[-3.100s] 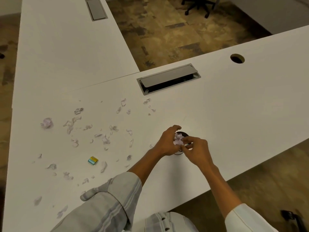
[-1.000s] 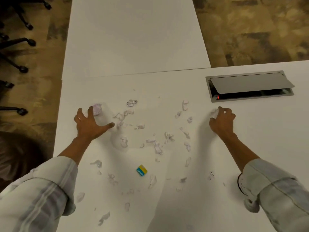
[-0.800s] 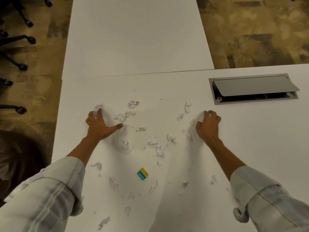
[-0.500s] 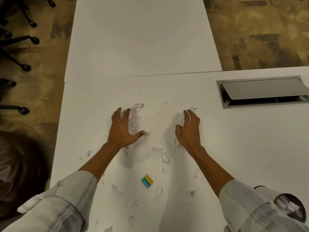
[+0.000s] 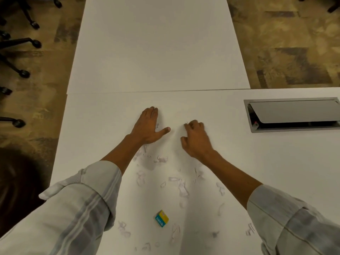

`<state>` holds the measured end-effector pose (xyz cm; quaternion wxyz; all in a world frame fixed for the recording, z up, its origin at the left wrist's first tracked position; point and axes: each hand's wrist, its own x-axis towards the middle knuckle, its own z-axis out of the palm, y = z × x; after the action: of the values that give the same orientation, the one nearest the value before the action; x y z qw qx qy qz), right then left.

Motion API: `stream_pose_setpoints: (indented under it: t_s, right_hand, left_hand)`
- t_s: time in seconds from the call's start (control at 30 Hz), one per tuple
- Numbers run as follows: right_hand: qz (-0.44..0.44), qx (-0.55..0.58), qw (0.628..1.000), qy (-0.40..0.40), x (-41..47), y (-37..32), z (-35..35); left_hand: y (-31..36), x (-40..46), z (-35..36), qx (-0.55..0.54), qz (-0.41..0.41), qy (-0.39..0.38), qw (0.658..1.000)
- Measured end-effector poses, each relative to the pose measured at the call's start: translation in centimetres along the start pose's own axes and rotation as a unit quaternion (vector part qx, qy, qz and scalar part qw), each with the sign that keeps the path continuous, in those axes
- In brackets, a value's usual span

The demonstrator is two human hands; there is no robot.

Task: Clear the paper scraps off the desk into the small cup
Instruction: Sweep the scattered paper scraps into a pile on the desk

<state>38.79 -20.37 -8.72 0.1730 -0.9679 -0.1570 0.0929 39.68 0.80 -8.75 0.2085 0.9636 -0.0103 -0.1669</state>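
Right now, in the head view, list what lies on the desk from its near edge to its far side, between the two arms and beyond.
Yellow and teal eraser → loose paper scraps → right hand → left hand → seam between the desks → far desk.

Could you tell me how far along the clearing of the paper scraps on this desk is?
Nothing looks finished: the small cup is out of view. In hand: the left hand lies flat and the right hand curls on the desk, set close as if raking scraps together. Left: many paper scraps lie between the forearms, around a small yellow-and-teal eraser.
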Motion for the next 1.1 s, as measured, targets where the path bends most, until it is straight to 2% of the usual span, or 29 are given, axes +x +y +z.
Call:
stream_pose_setpoints:
  t_s: [0.07, 0.27, 0.4, 0.53, 0.7, 0.77, 0.83, 0.9, 0.93, 1.0, 1.1]
  right_hand:
    - [-0.038, 0.0, 0.999, 0.006, 1.0, -1.1, 0.1]
    - [-0.036, -0.059, 0.998, -0.002, 2.4, -1.6, 0.1]
    - [-0.093, -0.051, 0.994, 0.007, -2.5, -2.9, 2.2]
    - [-0.122, -0.045, 0.992, 0.003, -8.6, -3.8, 3.7]
    - [-0.159, -0.03, 0.984, -0.076, -15.6, -3.5, 4.0]
    - [-0.134, -0.016, 0.989, -0.069, -15.4, -2.9, 2.9]
    - [-0.075, -0.012, 0.996, -0.045, -13.1, -1.9, 1.2]
    - [-0.022, -0.043, 0.998, -0.03, -9.8, -0.7, -0.8]
    - [0.0, -0.064, 0.997, -0.031, -8.1, 0.0, -1.5]
    - [0.05, -0.084, 0.994, -0.057, -5.3, 1.1, -2.5]
    - [0.099, -0.068, 0.986, -0.117, -4.2, 1.5, -2.1]
  left_hand:
    - [0.3, 0.1, 0.3, 0.016, 0.015, 0.012, 1.0]
    - [1.4, -1.5, 1.8, 0.067, 0.072, 0.014, 0.995]
    - [2.7, -4.8, 4.6, 0.115, 0.111, 0.041, 0.986]
    - [3.8, -9.5, 7.7, 0.167, 0.103, -0.023, 0.98]
    - [5.1, -17.8, 10.3, 0.096, 0.088, -0.05, 0.99]
    - [4.9, -19.3, 9.8, 0.062, 0.066, -0.018, 0.996]
    - [3.8, -19.0, 8.0, 0.052, 0.045, 0.063, 0.996]
    - [1.9, -17.5, 5.6, 0.049, 0.016, 0.133, 0.99]
    - [0.6, -16.4, 4.3, 0.053, -0.009, 0.144, 0.988]
    - [-1.8, -13.8, 2.2, 0.061, -0.067, 0.13, 0.987]
    - [-3.3, -10.8, 1.1, 0.055, -0.114, 0.044, 0.991]
